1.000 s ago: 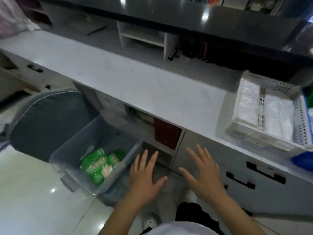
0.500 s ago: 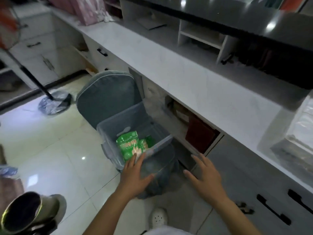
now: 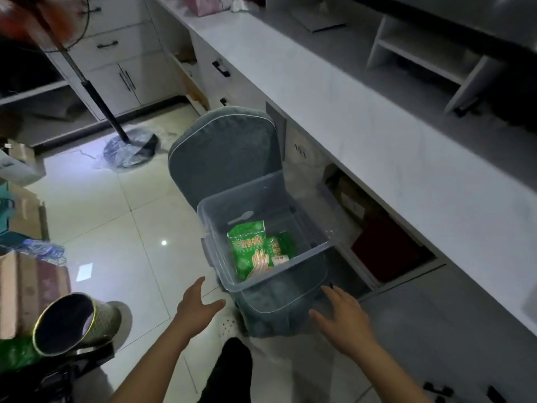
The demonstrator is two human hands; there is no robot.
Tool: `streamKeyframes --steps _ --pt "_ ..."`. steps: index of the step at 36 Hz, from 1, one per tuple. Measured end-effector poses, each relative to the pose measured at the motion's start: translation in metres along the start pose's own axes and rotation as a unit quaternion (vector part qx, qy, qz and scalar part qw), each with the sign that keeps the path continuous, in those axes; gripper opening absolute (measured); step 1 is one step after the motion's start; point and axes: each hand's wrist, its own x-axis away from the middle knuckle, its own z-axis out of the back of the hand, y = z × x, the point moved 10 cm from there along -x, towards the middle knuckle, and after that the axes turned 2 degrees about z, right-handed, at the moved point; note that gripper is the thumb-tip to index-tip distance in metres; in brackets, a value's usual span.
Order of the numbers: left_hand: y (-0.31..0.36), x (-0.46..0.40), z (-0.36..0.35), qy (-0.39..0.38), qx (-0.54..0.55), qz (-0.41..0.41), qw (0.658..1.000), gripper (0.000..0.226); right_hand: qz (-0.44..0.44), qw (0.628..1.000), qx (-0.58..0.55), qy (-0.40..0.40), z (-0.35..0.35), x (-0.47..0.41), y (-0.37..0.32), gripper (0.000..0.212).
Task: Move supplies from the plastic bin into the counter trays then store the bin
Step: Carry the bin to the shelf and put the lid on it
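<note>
Left hand and right hand, fingers spread and empty, are flanking the near end of the plastic bin, neither touching it.

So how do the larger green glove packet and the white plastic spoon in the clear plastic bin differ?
The larger green glove packet is bright, printed and flat, filling much of the floor of the clear plastic bin; the white plastic spoon is plain, slim and far smaller. The packet lies nearer the person, the spoon by the far wall. Neither open hand touches either.

- A grey padded chair carries the clear plastic bin on its seat.
- Green glove packets and a white plastic spoon lie on the bin's floor.
- The glossy white tiled floor bears the chair.
</note>
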Motion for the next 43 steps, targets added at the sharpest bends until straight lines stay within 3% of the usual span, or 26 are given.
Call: streamKeyframes --steps 8,16,22,26,32,35,39,43 --pt "-0.007 -0.140 0.020 -0.003 0.155 0.077 0.985 0.099 -0.084 0.996 -0.030 -0.018 -0.006 -0.044 -0.025 0.066" --pt "-0.021 -0.210 0.025 -0.027 0.244 0.151 0.958 0.113 -0.203 0.971 -0.129 0.000 -0.005 -0.044 -0.028 0.066" --pt "-0.028 -0.228 0.011 -0.016 0.238 0.180 0.954 0.095 -0.258 0.954 -0.154 0.009 -0.008 -0.045 -0.017 0.064" --pt "-0.023 -0.224 0.013 0.034 0.171 0.206 0.963 0.086 -0.249 0.958 -0.142 0.003 -0.006 -0.058 -0.022 0.064" --pt "-0.011 -0.224 0.013 0.088 0.170 0.178 0.965 0.075 -0.202 0.970 -0.129 -0.031 0.004 -0.099 -0.038 0.065" --pt "-0.004 -0.221 0.009 0.082 0.147 0.144 0.975 0.062 -0.180 0.976 -0.115 -0.044 0.013 -0.124 -0.038 0.064" --pt "-0.001 -0.218 0.008 0.065 0.137 0.138 0.979 0.064 -0.169 0.977 -0.117 -0.055 0.024 -0.162 -0.029 0.064" --pt "-0.003 -0.218 0.021 0.087 0.128 0.131 0.979 0.063 -0.151 0.984 -0.098 -0.015 0.046 -0.208 -0.018 0.057"
